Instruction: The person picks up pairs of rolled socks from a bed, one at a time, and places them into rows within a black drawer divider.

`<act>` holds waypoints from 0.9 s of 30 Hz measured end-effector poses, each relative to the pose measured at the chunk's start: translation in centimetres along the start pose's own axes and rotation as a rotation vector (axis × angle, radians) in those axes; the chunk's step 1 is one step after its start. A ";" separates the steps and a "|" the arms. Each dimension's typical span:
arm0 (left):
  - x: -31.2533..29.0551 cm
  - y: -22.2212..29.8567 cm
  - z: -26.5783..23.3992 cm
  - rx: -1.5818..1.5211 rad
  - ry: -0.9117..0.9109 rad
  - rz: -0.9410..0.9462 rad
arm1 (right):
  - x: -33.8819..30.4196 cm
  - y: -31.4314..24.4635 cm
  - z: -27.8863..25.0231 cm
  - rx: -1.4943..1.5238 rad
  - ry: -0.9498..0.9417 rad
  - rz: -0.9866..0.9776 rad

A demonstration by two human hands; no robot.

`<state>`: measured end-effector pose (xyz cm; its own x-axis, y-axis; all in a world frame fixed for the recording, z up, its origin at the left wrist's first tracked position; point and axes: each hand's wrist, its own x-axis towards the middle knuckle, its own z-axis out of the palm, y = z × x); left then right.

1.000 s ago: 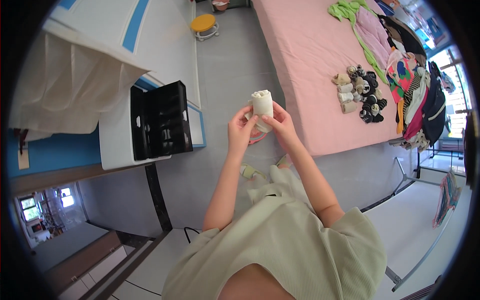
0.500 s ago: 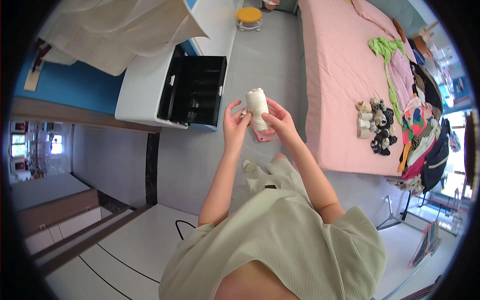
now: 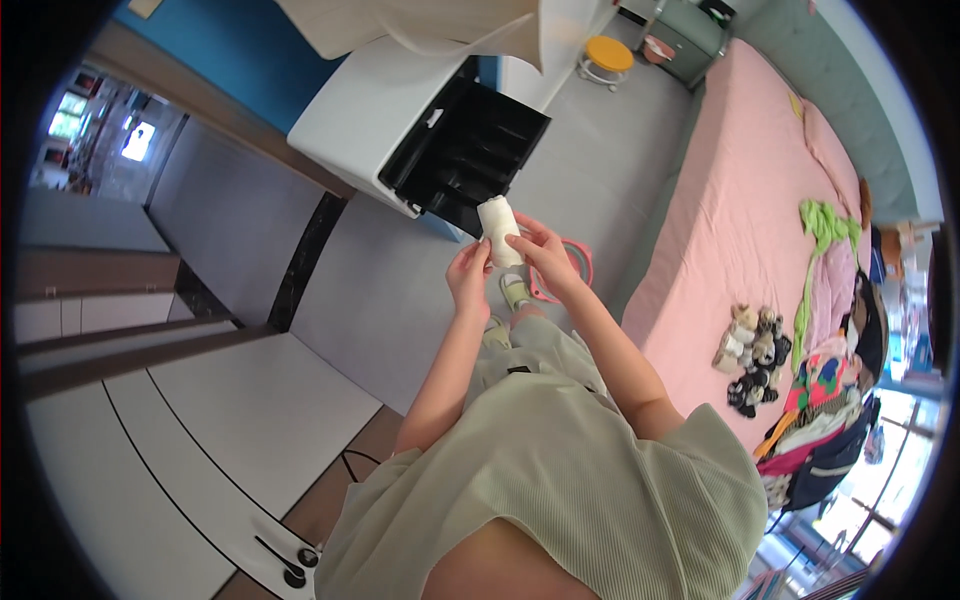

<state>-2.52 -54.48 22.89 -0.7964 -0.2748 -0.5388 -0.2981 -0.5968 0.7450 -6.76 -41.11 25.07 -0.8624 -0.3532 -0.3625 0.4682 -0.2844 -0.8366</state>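
A white rolled-up cloth [image 3: 498, 228] stands nearly upright between my two hands, in front of my body. My left hand [image 3: 468, 276] is closed, its thumb and fingertips pinching the lower left side of the roll. From the right, my right hand [image 3: 545, 254] grips the roll with the thumb across its front and the fingers behind. Just beyond the roll is a pulled-out black drawer [image 3: 485, 150] in a white cabinet [image 3: 350, 115]. The roll's top overlaps the drawer's near edge in the picture; whether they touch, I cannot tell.
A bed with a pink sheet [image 3: 690, 240] stands on the right. On it lie several rolled socks [image 3: 755, 350] and a heap of clothes [image 3: 825, 400]. A yellow stool [image 3: 606, 58] is at the far end. Near my feet lies a pink round-rimmed object [image 3: 580, 262].
My body has turned left and moved toward the cabinet, so the open drawer is now right beyond my hands. Both hands still hold the white roll.
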 end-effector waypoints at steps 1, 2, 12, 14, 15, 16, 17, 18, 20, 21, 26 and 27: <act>0.6 -0.1 -0.3 0.073 0.046 0.008 | 1.0 0.2 0.0 -0.011 -0.025 0.011; 0.9 0.2 -0.1 0.058 0.066 0.018 | 1.9 0.5 -0.2 -0.060 -0.033 0.023; 5.7 -0.8 0.4 0.290 0.218 0.033 | 11.6 2.5 -1.8 -0.285 -0.203 0.058; 6.8 -1.6 -0.1 0.243 0.252 0.016 | 13.3 3.6 -1.9 -0.260 -0.240 0.072; 7.5 -2.1 -0.5 0.248 0.247 0.026 | 14.1 4.1 -1.9 -0.231 -0.260 0.071; 8.0 -2.5 -1.0 0.253 0.242 0.036 | 15.0 4.4 -2.0 -0.238 -0.278 0.081; 8.3 -2.6 -0.9 0.237 0.257 0.038 | 15.8 4.6 -2.2 -0.260 -0.310 0.084; 8.5 -2.8 -0.8 0.221 0.249 0.026 | 16.4 4.9 -2.4 -0.282 -0.341 0.086; 9.0 -3.1 -0.9 0.188 0.256 0.020 | 17.2 5.3 -2.5 -0.313 -0.332 0.120; 9.4 -3.3 -1.1 0.179 0.243 0.003 | 17.5 5.4 -2.4 -0.333 -0.307 0.144; 9.8 -3.6 -1.0 0.090 0.329 -0.011 | 19.0 5.5 -1.9 -0.577 -0.404 0.195; 9.7 -3.5 -0.5 0.110 0.374 -0.008 | 19.6 5.8 -2.2 -0.632 -0.425 0.190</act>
<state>-8.91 -55.46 14.89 -0.5527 -0.5385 -0.6360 -0.3749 -0.5210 0.7668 -21.36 -47.74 12.19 -0.5712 -0.6920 -0.4413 0.2920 0.3312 -0.8972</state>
